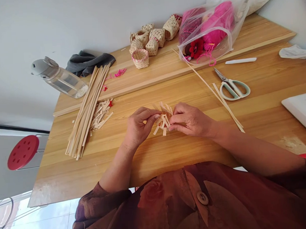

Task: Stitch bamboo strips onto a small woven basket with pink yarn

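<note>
Between the two hands, near the middle of the tabletop [144,155], sits a small woven basket base [166,113], its flat, pale strips splaying outward like stiff rays. The fingers hide much of the weave, so its exact pattern is hard to make out. The left hand [139,126] and right hand [190,120] are close together, with fingers curled and pinching the piece from opposite sides.

Toward the tabletop's left edge lies a long bundle of bamboo strips [85,110], straight and matte, with a heap of short, ragged offcuts [100,115] just beside it. Two long loose strips [218,93] lie right of the right hand, near a pair of scissors [233,87] with pale green loop handles and steel blades.

Along the far edge, a raised wooden board [166,68] carries a cluster of finished woven baskets [147,44], checked and rounded, beside a clear plastic bag [205,31] stuffed with bright pink material. A clear plastic water bottle [58,78] lies on its side at the far left corner, next to a crumpled gray cloth [88,62].
</note>
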Demonstrator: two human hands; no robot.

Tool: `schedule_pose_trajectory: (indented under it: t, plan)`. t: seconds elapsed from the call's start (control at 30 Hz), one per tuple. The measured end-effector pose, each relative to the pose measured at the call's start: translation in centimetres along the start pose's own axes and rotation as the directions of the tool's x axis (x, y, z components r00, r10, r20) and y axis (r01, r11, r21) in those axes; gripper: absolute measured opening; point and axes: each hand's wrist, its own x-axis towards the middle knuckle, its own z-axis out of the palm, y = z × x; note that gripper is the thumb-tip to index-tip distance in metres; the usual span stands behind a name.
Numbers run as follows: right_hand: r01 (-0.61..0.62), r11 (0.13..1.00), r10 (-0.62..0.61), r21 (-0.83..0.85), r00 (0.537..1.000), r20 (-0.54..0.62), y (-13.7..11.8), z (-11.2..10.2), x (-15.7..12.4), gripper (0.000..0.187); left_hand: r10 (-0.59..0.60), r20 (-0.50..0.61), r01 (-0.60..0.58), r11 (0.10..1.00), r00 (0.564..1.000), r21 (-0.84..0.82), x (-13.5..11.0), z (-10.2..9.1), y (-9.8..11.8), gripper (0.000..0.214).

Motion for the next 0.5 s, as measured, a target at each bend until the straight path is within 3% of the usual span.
schedule_pose_trajectory:
  t: [0.27, 0.37, 0.5]
  plan:
    - [0.003, 1.000, -0.005, -0.024, 0.998, -0.063, -0.9, 0.5, 0.0, 0.016, -0.278, -0.056, 0.270, 0.956, 0.959, -0.114, -0.5, 1.9, -0.3, 0.011]
    - [0.002, 1.000, -0.004, -0.020, 0.996, -0.085, -1.0, 0.7, -0.1, 0.017, -0.334, -0.074, 0.322, 0.937, 0.940, -0.137, -0.6, 2.5, -0.5, 0.003]
    - [0.036, 0.997, -0.042, -0.063, 0.994, -0.099, -1.2, 0.7, -0.2, 0.020, -0.376, -0.083, 0.349, 0.908, 0.923, -0.231, -0.5, 2.7, -0.1, 0.009]
